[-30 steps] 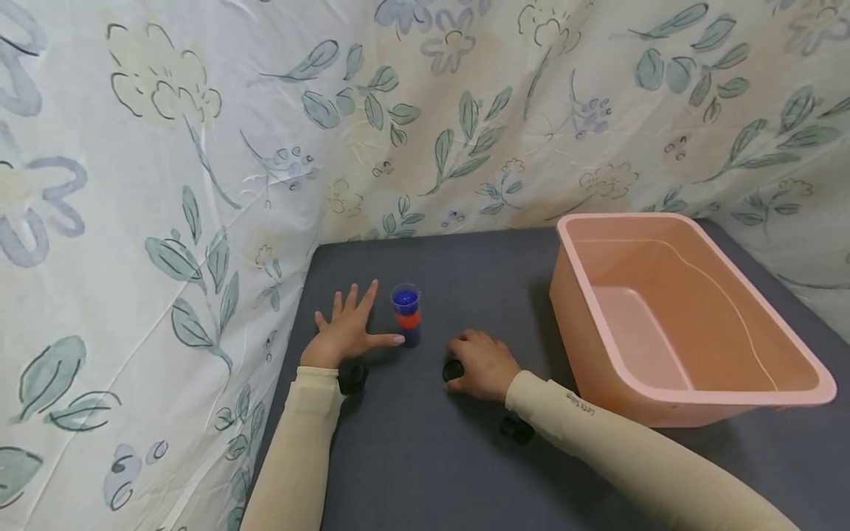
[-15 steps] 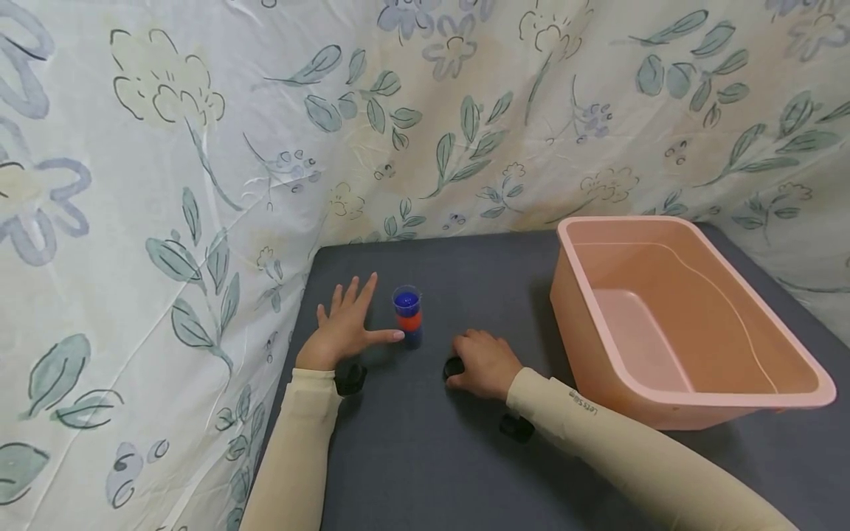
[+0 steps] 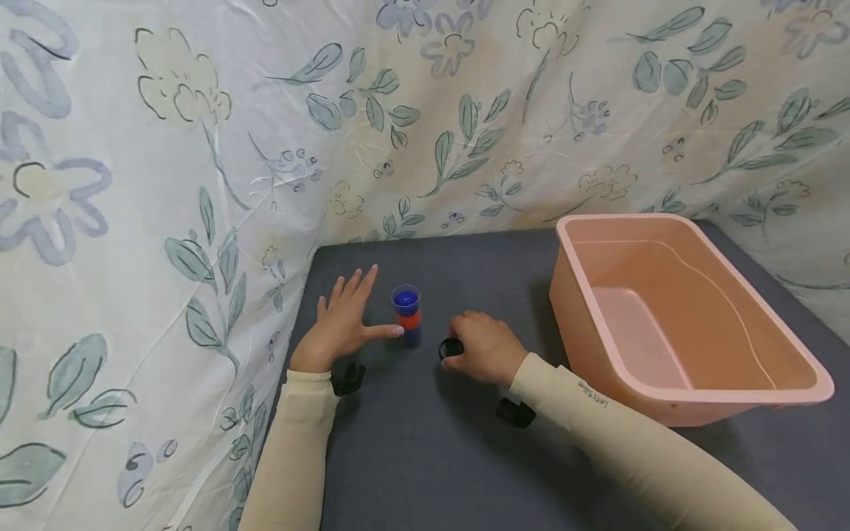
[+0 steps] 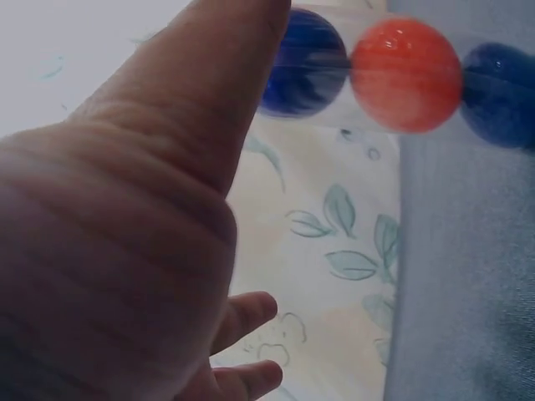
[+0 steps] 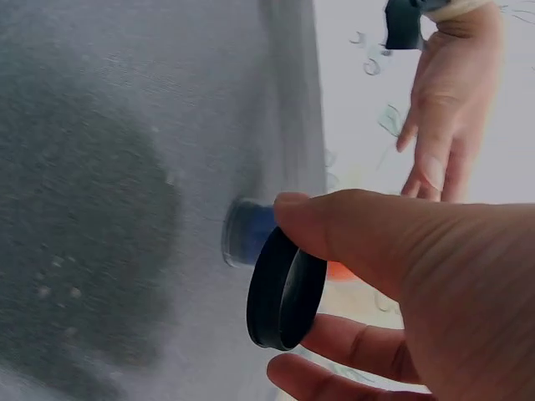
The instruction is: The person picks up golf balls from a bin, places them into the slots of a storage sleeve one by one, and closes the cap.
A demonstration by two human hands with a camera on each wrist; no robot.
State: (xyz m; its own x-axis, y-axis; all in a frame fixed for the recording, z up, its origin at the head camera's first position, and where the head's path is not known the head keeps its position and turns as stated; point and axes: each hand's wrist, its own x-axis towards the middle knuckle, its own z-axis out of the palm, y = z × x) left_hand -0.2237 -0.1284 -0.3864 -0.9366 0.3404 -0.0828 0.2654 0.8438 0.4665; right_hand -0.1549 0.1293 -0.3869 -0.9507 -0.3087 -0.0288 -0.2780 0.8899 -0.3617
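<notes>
A clear tube (image 3: pixel 407 320) stands upright on the dark table, with a red-orange ball (image 4: pixel 406 75) between two blue balls in it. Its top looks uncovered in the head view. My left hand (image 3: pixel 337 330) is spread wide beside the tube, thumb toward its side; whether the thumb touches cannot be told. Between the thumb and fingers of my right hand (image 3: pixel 490 349) is a round black lid (image 5: pixel 266 292), held above the table to the right of the tube. The lid is tilted on edge in the right wrist view.
A large pink plastic tub (image 3: pixel 664 398) stands on the right of the dark grey table (image 3: pixel 412 450). Floral cloth (image 3: pixel 265 133) hangs behind the table and along its left side. Each wrist wears a small black device (image 3: pixel 515 413).
My right hand has risen slightly off the table with the black lid. My left hand has shifted a little up and left, still spread. The tube stays in place.
</notes>
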